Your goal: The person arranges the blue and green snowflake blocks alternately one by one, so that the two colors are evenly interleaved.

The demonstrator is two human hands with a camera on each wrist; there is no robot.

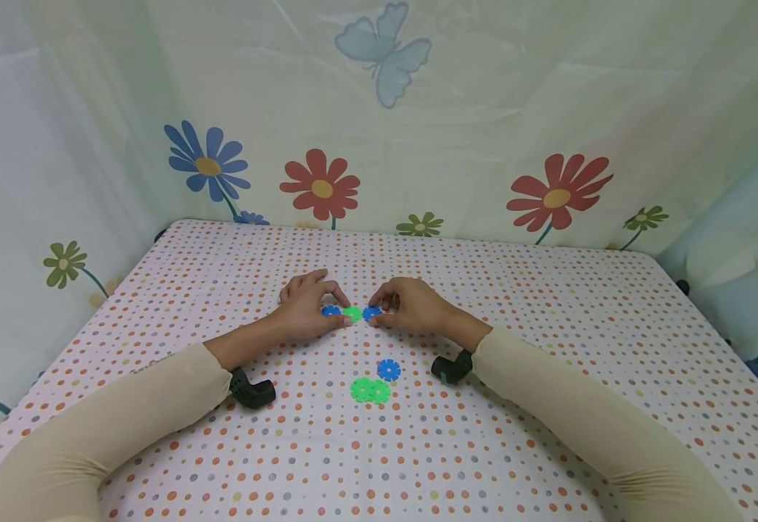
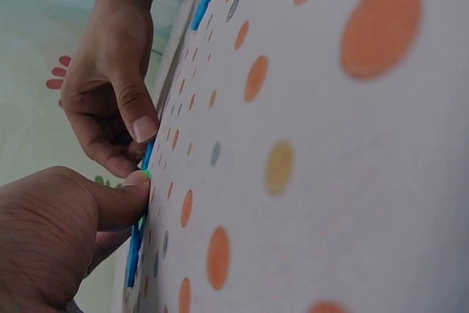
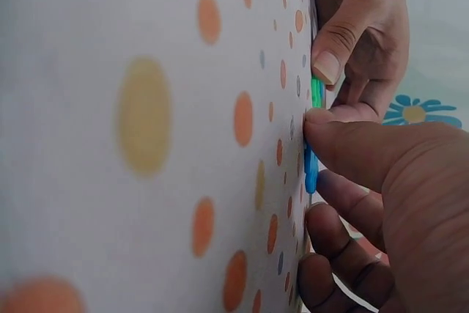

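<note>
Flat notched plastic discs lie in a short row on the dotted cloth: a blue disc at the left, a green disc in the middle and another blue disc at the right. My left hand pinches the green disc between thumb and forefinger. My right hand pinches the right-hand blue disc by its edges, close beside the green one. In the right wrist view the green disc and blue disc meet near the thumbs; whether their notches interlock cannot be told.
Nearer the person lie a loose blue disc and two overlapping green discs. The dotted tablecloth covers the table. A flowered curtain hangs behind its far edge. Dark wrist-worn devices sit by both sleeves.
</note>
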